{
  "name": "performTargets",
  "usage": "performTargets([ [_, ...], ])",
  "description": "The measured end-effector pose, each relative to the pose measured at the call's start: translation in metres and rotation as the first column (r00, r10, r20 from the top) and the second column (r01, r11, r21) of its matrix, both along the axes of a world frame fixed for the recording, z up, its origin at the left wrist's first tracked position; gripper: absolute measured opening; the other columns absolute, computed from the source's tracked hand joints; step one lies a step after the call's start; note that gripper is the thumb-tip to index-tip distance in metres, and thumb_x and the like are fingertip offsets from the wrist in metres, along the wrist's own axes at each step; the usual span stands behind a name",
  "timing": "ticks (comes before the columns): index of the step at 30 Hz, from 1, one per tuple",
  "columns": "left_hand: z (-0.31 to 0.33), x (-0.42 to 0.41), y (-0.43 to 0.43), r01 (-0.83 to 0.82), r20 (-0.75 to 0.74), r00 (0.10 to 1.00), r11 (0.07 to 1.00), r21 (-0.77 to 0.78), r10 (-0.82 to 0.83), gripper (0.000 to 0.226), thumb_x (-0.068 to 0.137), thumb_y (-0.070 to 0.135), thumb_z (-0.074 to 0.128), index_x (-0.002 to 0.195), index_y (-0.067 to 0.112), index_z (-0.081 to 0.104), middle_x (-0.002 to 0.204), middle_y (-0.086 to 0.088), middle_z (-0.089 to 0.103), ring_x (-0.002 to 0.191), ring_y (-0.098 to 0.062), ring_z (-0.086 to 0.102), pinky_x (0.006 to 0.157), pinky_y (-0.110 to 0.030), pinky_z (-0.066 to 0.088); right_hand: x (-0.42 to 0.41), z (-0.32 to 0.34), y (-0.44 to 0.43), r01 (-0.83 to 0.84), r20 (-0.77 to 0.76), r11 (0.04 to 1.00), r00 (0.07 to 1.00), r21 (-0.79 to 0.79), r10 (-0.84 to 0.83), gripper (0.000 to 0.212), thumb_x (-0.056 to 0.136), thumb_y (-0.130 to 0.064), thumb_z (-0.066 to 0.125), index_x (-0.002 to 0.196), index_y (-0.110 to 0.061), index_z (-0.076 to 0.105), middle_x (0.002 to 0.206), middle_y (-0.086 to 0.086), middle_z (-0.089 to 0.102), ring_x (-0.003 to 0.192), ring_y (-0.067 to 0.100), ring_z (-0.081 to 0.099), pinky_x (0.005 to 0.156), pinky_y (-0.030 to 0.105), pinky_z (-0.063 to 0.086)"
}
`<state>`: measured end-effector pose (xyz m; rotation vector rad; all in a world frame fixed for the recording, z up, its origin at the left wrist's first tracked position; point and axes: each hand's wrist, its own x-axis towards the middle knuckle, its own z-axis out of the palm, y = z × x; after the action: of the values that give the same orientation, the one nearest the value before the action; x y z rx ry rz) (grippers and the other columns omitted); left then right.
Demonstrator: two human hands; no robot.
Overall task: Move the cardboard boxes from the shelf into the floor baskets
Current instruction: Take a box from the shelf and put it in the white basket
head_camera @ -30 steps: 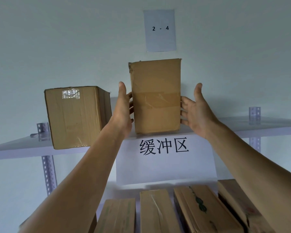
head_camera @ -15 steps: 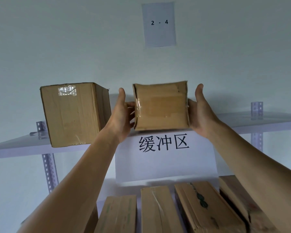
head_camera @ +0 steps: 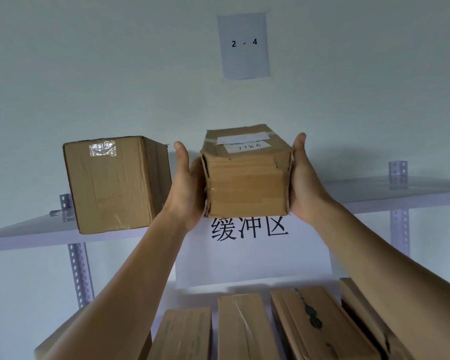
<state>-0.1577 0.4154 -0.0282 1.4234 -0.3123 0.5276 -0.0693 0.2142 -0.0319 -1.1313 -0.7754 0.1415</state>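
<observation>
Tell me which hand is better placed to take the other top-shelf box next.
Left, probably: the left hand is right beside the shelf box, while the right hand is across the held box. Both hands hold that box now, so set it down first.

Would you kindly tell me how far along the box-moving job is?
Done: nothing shown; no baskets are in view. In hand: left hand and right hand grip the small box in front of the upper shelf. Left: the large box on that shelf, plus at least four lower boxes.
</observation>
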Motion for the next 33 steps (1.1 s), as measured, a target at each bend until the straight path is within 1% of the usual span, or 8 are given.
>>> performTargets([
  [3, 0.0, -0.004, -0.005, 0.01, 0.125, 0.992, 1.0, -0.012, -0.009, 0.092, 0.101, 0.084, 0.007, 0.131, 0.035, 0.079, 0.146, -0.005, 0.072, 0.139, -0.022, 0.065, 0.123, -0.049, 0.041, -0.006, -0.005, 0.0, -0.068, 0.038, 0.995, 0.997, 0.071, 0.066, 0.093, 0.091, -0.088, 0.009, 0.125, -0.037, 0.079, 0.133, 0.003, 0.075, 0.124, 0.021, 0.071, 0.091, 0.038, 0.063],
  [7, -0.008, -0.007, -0.016, 0.015, 0.233, 0.973, 1.0, -0.025, -0.008, 0.089, 0.106, 0.077, 0.011, 0.139, 0.022, 0.073, 0.141, -0.013, 0.074, 0.136, -0.03, 0.068, 0.107, -0.042, 0.059, -0.011, -0.017, 0.0, -0.066, 0.107, 0.992, 0.993, 0.108, 0.054, 0.088, 0.093, -0.084, 0.01, 0.129, -0.039, 0.076, 0.137, 0.001, 0.073, 0.13, 0.02, 0.068, 0.097, 0.035, 0.061],
  [12, -0.02, -0.01, -0.026, -0.074, 0.291, 0.953, 0.996, -0.043, 0.083, 0.082, 0.108, 0.072, 0.014, 0.145, 0.014, 0.06, 0.137, -0.009, 0.076, 0.133, -0.027, 0.07, 0.101, -0.034, 0.061, -0.015, -0.024, -0.002, -0.049, 0.168, 0.992, 0.985, 0.112, 0.03, 0.091, 0.091, -0.083, 0.01, 0.147, -0.034, 0.061, 0.141, 0.0, 0.071, 0.132, 0.02, 0.067, 0.095, 0.038, 0.061],
  [15, -0.02, -0.016, -0.034, -0.111, 0.308, 0.944, 0.993, -0.047, 0.12, 0.077, 0.107, 0.071, 0.016, 0.136, 0.018, 0.064, 0.133, -0.006, 0.078, 0.13, -0.024, 0.071, 0.098, -0.029, 0.061, -0.015, -0.024, -0.004, -0.046, 0.183, 0.991, 0.983, 0.122, 0.023, 0.093, 0.091, -0.082, 0.009, 0.156, -0.03, 0.051, 0.142, -0.001, 0.07, 0.131, 0.02, 0.067, 0.093, 0.037, 0.062],
  [22, -0.021, -0.048, -0.046, -0.215, 0.305, 0.93, 0.977, -0.006, 0.207, 0.082, 0.107, 0.068, 0.016, 0.148, 0.011, 0.057, 0.142, -0.016, 0.071, 0.137, -0.033, 0.066, 0.114, -0.056, 0.052, -0.032, -0.031, -0.005, -0.074, 0.18, 0.978, 0.983, 0.197, 0.038, 0.089, 0.095, -0.076, 0.011, 0.152, -0.022, 0.054, 0.136, 0.001, 0.074, 0.128, 0.018, 0.069, 0.091, 0.03, 0.061],
  [27, -0.031, -0.083, -0.049, -0.245, 0.31, 0.92, 0.969, -0.019, 0.239, 0.074, 0.111, 0.061, 0.012, 0.143, 0.019, 0.063, 0.139, -0.011, 0.073, 0.137, -0.033, 0.067, 0.114, -0.052, 0.055, -0.07, -0.039, -0.003, -0.058, 0.186, 0.975, 0.982, 0.213, 0.018, 0.078, 0.096, -0.078, 0.015, 0.128, -0.042, 0.075, 0.127, -0.006, 0.078, 0.121, 0.012, 0.072, 0.087, 0.026, 0.062],
  [29, -0.036, -0.101, -0.047, -0.25, 0.317, 0.915, 0.967, -0.043, 0.25, 0.072, 0.11, 0.063, 0.014, 0.141, 0.024, 0.066, 0.141, -0.011, 0.073, 0.138, -0.034, 0.066, 0.114, -0.053, 0.055, -0.089, -0.041, -0.001, -0.069, 0.193, 0.977, 0.981, 0.204, 0.029, 0.074, 0.089, -0.082, 0.023, 0.13, -0.045, 0.073, 0.13, -0.007, 0.076, 0.124, 0.013, 0.071, 0.09, 0.026, 0.061],
  [33, -0.048, -0.148, -0.038, -0.241, 0.312, 0.916, 0.968, -0.076, 0.253, 0.07, 0.109, 0.058, 0.009, 0.136, 0.038, 0.071, 0.144, -0.007, 0.072, 0.139, -0.034, 0.065, 0.115, -0.058, 0.053, -0.132, -0.051, 0.011, -0.088, 0.221, 0.974, 0.974, 0.207, 0.041, 0.078, 0.095, -0.079, 0.017, 0.143, -0.038, 0.062, 0.134, -0.007, 0.075, 0.127, 0.014, 0.069, 0.092, 0.027, 0.06],
])
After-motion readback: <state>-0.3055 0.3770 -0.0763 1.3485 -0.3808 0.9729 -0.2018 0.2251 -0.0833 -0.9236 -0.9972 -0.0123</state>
